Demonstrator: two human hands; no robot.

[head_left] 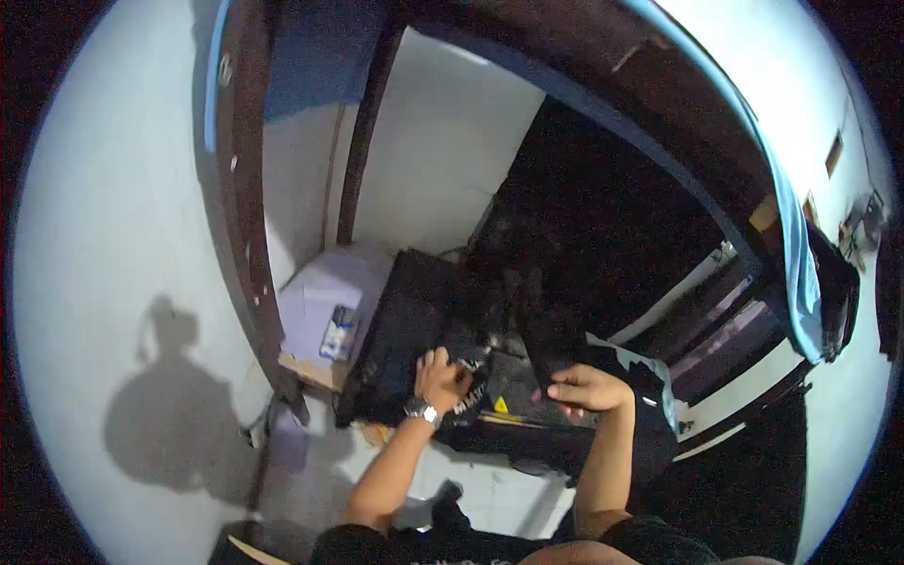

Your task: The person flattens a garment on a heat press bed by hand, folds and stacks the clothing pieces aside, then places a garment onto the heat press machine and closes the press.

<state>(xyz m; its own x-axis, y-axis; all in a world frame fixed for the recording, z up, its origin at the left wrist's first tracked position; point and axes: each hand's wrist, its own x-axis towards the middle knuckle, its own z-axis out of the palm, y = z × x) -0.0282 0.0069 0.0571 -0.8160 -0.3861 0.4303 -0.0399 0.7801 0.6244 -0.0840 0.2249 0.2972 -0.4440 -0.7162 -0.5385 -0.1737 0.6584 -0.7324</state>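
Observation:
My left hand [441, 381], with a metal-banded watch [423, 411] on the wrist, rests on a black fabric item [400, 348]. Its fingers are apart and slightly bent. White lettering [469, 400] shows on the black material beside the thumb. To the right, my right hand [591, 390] is closed, thumb against fingers, on a dark strip of material [539, 344] that rises away from it. Shadow hides what this strip belongs to. Between my hands lies a dark surface with a yellow triangular mark [501, 405].
A blue and white packet [339, 331] lies on a lilac-covered surface [306, 297] at the left. Dark wooden posts [247, 188] and beams frame the space. Light blue cloth [800, 282] hangs at the right. Pale floor tiles [499, 490] show below.

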